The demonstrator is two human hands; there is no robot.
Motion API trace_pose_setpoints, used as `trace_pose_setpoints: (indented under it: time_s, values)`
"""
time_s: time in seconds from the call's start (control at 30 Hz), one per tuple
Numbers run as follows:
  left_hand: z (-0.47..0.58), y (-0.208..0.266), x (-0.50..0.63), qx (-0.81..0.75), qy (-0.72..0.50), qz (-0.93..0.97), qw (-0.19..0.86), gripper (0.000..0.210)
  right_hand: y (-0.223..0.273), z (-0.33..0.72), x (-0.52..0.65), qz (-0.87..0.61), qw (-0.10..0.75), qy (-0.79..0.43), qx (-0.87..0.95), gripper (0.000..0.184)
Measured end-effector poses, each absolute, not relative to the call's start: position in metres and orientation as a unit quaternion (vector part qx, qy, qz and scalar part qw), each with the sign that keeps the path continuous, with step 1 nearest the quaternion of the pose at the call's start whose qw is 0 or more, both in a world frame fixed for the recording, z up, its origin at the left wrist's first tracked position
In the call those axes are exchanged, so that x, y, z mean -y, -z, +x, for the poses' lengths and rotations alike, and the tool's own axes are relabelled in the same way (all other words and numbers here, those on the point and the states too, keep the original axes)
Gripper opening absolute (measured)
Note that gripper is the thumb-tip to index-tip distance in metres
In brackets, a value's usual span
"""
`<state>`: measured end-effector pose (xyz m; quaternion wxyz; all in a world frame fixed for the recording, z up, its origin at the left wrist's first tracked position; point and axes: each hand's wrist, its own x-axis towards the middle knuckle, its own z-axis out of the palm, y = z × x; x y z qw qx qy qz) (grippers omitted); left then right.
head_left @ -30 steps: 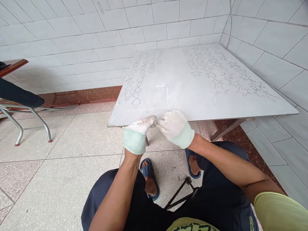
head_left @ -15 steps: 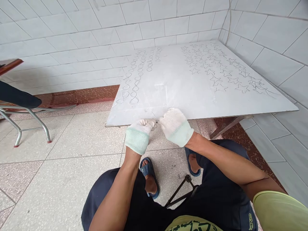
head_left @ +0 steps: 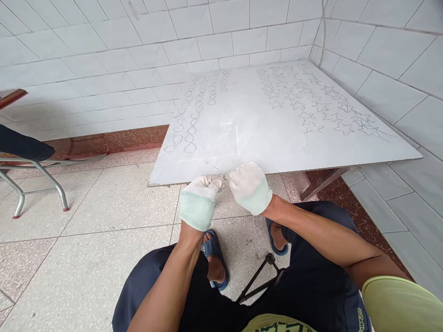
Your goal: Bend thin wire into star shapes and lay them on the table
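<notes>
My left hand (head_left: 206,186), in a white knit glove with a pale green cuff, is closed in a pinch at the near edge of the white board (head_left: 256,143). Against its fingertips, my right hand (head_left: 247,182), gloved alike, is closed as well. Both grip a thin wire (head_left: 216,169), whose free end sticks up above the left fingers; the rest is hidden in the gloves. On the board's right part lie many star outlines of thin wire (head_left: 311,127). Rows of figure-eight wire outlines (head_left: 190,144) lie along its left side.
White tiled walls (head_left: 138,55) meet behind the board. A brown wooden leg (head_left: 321,184) shows under it. To the left stand a metal-legged stool (head_left: 51,180), another person's dark trouser leg (head_left: 24,144) and a wooden tabletop corner (head_left: 12,97). A dark metal frame (head_left: 258,279) lies between my feet.
Both hands stay together at the board's edge, turned slightly. The wire's free end now leans farther left and lower. The whole view has shifted a little.
</notes>
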<state>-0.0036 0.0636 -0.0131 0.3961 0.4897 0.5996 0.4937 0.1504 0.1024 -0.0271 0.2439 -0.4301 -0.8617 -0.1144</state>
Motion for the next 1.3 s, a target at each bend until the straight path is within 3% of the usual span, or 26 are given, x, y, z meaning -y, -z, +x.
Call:
trace_pose_setpoints:
  time_s: [0.23,0.6,0.9,1.2,1.3]
  values:
    - [-0.012,0.012,-0.068,-0.582,-0.515,0.459,0.43,0.036,0.02,0.158,-0.105,-0.361,0.225,0.042,0.904,0.04]
    - [-0.012,0.018,-0.067,-0.591,-0.517,0.453,0.423,0.036,0.014,0.153,-0.099,-0.433,0.243,-0.061,0.866,0.038]
    - [-0.008,0.011,-0.071,-0.575,-0.504,0.46,0.451,0.04,0.032,0.153,-0.108,-0.367,0.362,-0.328,0.792,0.033]
    - [-0.03,-0.001,-0.072,-0.575,-0.52,0.464,0.428,0.032,-0.008,0.168,-0.117,-0.39,0.358,-0.579,0.62,0.033]
    - [-0.036,-0.001,-0.073,-0.569,-0.506,0.484,0.432,0.033,-0.012,0.172,-0.117,-0.381,0.335,-0.589,0.628,0.028]
